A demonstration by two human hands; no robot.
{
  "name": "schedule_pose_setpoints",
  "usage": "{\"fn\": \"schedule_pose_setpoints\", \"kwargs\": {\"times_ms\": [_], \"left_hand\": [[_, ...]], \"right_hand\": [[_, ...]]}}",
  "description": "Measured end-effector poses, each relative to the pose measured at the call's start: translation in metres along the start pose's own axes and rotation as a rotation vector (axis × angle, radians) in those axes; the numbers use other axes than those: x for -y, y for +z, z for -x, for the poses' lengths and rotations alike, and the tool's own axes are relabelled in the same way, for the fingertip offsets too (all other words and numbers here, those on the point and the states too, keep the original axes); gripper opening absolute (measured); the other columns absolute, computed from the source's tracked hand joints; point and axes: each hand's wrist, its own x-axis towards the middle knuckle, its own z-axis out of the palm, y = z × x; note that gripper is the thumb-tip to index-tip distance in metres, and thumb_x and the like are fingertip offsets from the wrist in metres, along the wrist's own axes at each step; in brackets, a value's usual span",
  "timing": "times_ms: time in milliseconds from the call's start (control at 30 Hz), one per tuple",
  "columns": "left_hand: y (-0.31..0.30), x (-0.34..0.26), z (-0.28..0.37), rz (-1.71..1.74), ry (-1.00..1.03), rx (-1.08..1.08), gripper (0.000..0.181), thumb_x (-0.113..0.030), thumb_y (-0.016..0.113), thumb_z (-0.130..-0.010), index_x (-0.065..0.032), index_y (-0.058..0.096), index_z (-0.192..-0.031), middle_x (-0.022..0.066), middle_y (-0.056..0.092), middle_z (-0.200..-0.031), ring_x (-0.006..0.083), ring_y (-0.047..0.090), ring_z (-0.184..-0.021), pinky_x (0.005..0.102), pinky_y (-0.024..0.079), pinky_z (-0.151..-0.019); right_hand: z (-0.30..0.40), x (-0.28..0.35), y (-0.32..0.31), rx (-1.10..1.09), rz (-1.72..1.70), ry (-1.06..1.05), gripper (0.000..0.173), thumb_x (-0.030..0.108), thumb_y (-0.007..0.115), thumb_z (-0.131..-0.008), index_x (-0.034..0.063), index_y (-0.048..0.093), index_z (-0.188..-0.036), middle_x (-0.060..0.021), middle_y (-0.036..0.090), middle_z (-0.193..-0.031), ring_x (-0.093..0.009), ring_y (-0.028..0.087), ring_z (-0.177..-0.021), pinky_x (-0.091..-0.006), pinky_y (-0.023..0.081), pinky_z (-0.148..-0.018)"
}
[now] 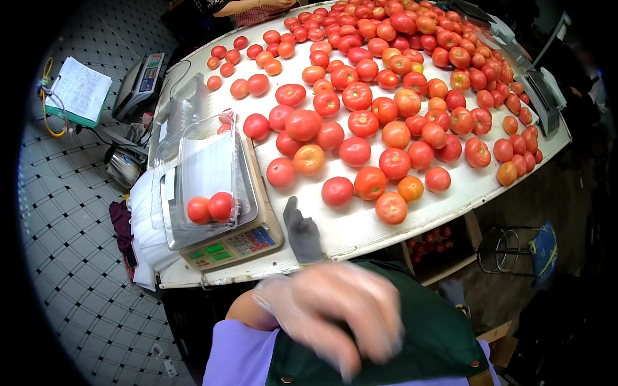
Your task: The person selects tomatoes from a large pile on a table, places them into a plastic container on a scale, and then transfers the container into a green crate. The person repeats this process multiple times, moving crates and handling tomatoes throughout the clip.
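My left hand [333, 313], in a thin clear plastic glove, is blurred in front of my dark green apron [425, 333]. Its fingers are bent and apart, with nothing seen between them. A grey shape with a pale cuff [451, 292], low beside the apron, looks like my right hand in a grey work glove; its fingers are unclear. On the table edge just beyond my left hand lies a grey glove [304, 234]. Left of it, a digital scale [231, 248] carries an open clear plastic clamshell [207, 159] with a white liner and two tomatoes [210, 208] at its near end.
Many loose tomatoes [357, 96] cover the white table [294, 255], heaped at the far side. Another scale [140, 87] and a paper pad [79, 89] stand left. A second scale [540, 101] is right. A person's arm [241, 7] shows beyond the table.
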Motion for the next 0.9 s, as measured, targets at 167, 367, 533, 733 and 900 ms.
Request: {"fn": "schedule_pose_setpoints", "kwargs": {"times_ms": [167,367,533,733,900], "left_hand": [[-0.014,0.005,0.11,-0.533,-0.357,-1.367,0.006,-0.005,0.058,-0.086,-0.0033,0.056,-0.092,0.0041,0.06,-0.083,0.0098,0.055,-0.076,0.0235,0.046,-0.069],[-0.002,0.039,0.24,-1.472,-0.831,-0.932,0.018,-0.006,0.063,-0.081,-0.0025,0.057,-0.098,0.009,0.057,-0.081,0.0223,0.057,-0.072,0.0316,0.048,-0.067],[0.0,0.078,0.228,-1.513,-1.158,-0.797,0.027,-0.021,0.07,-0.073,-0.0013,0.059,-0.088,0.0173,0.055,-0.087,0.0357,0.055,-0.085,0.0455,0.045,-0.074],[-0.012,0.081,0.222,-1.432,-0.827,-1.023,0.014,-0.014,0.062,-0.076,-0.0018,0.054,-0.076,0.0157,0.053,-0.079,0.0358,0.053,-0.077,0.0459,0.043,-0.067],[-0.008,0.042,0.185,-0.978,-0.896,-1.113,0.02,-0.015,0.067,-0.08,-0.0022,0.052,-0.077,0.011,0.052,-0.074,0.0227,0.05,-0.064,0.0349,0.042,-0.06]], "right_hand": [[0.096,-0.018,0.073,0.567,-0.219,0.5,0.023,0.019,0.055,-0.081,-0.0014,0.064,-0.078,-0.0196,0.064,-0.081,-0.033,0.062,-0.075,-0.0424,0.048,-0.066],[0.053,-0.031,0.052,0.329,0.161,0.349,0.025,0.022,0.054,-0.082,-0.0011,0.064,-0.08,-0.0218,0.064,-0.086,-0.036,0.061,-0.082,-0.0469,0.047,-0.07],[-0.088,0.087,-0.119,-0.487,-1.005,0.363,0.013,0.012,0.053,-0.083,0.0025,0.061,-0.087,-0.0051,0.058,-0.069,-0.011,0.051,-0.062,-0.0291,0.042,-0.056],[-0.16,0.262,-0.195,-0.47,-0.626,-0.455,0.023,0.019,0.071,-0.076,0.0049,0.061,-0.092,-0.0133,0.06,-0.086,-0.032,0.059,-0.08,-0.0382,0.047,-0.071],[-0.162,0.318,-0.192,-0.251,-0.335,-0.566,0.024,0.029,0.063,-0.08,0.007,0.058,-0.087,-0.0131,0.062,-0.089,-0.033,0.061,-0.081,-0.0423,0.048,-0.066]]}}
